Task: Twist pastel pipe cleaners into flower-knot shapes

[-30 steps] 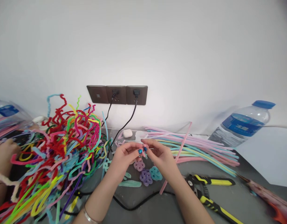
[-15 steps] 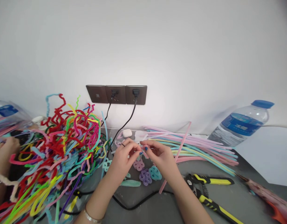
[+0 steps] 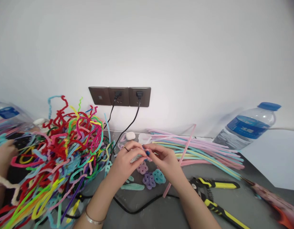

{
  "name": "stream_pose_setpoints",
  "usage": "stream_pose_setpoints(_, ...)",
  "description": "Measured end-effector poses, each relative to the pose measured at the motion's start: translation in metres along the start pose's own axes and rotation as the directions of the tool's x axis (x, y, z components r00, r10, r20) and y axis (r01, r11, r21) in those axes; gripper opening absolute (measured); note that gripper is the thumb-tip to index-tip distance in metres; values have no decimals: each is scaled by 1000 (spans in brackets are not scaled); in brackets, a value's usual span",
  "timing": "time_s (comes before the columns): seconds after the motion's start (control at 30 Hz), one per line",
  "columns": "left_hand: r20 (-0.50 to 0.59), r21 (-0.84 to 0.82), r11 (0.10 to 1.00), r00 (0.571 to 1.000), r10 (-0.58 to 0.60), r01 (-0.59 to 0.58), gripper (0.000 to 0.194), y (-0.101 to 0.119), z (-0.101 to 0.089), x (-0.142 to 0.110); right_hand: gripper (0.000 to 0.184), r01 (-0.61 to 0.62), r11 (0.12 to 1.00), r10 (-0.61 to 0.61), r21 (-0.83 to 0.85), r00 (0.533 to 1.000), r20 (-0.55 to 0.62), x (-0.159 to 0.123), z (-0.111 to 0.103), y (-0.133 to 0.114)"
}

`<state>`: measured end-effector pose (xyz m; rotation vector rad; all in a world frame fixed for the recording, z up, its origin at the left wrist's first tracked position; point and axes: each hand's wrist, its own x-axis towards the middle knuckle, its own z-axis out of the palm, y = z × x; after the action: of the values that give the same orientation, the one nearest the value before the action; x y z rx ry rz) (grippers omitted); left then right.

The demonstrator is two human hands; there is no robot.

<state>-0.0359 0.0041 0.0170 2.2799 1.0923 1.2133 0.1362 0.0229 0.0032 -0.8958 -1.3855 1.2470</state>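
Observation:
My left hand (image 3: 129, 159) and my right hand (image 3: 163, 156) meet above the table, fingertips pinched together. Between them is a small bit of pink pipe cleaner (image 3: 149, 150), mostly hidden by the fingers. Just below lie looped pipe-cleaner flowers: a pink one (image 3: 142, 168), a purple one (image 3: 149, 180) and a turquoise one (image 3: 159, 176). A folded mint-green pipe-cleaner piece (image 3: 132, 186) rests nearer me. One long pink pipe cleaner (image 3: 188, 143) slants behind my right wrist, its lower end showing between my forearms.
A tangled heap of colourful pipe cleaners (image 3: 73, 152) fills the left, with another person's hand (image 3: 3, 156) beyond it. Straight pipe cleaners (image 3: 209, 149), yellow-black pliers (image 3: 209, 190), a water bottle (image 3: 250, 125) and white paper (image 3: 278, 159) lie right. Black cables (image 3: 128, 128) run from wall sockets (image 3: 119, 96).
My left fingers have shifted and closed in against my right fingertips, covering more of the pink piece. At far left, the other person's hand has moved slightly.

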Motion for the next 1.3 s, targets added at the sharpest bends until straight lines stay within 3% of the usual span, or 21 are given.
stream_pose_setpoints(0.17, -4, -14, 993, 993, -118, 118, 15, 2, 2, 0, 19, 49, 998, -50, -47, 999, -15, 0, 1, 1)
stream_pose_setpoints(0.53, -4, 53, 982, 983, -184, 183, 17, 3, 7, 1, 19, 181, 970, -196, -164, 977, -85, -4, 8, 4)
stream_pose_setpoints(0.77, -80, 103, 987, 990, -118, 126, 17, 1, 6, -2, 18, 148, 982, -160, -119, 982, -101, -4, 7, 5)
stream_pose_setpoints(1.03, -93, 368, 928, 995, -28, 60, 18, 3, 12, -3, 18, 151, 979, -168, -135, 979, -120, -5, 12, 7)
stream_pose_setpoints(1.2, -129, 328, 940, 990, -54, 94, 18, 5, 9, -2, 21, 171, 974, -181, -151, 982, -56, -7, 12, 4)
stream_pose_setpoints(1.3, -165, 243, 963, 984, -74, 113, 17, 6, 8, -1, 24, 120, 990, -127, -71, 987, -100, -6, 9, 2)
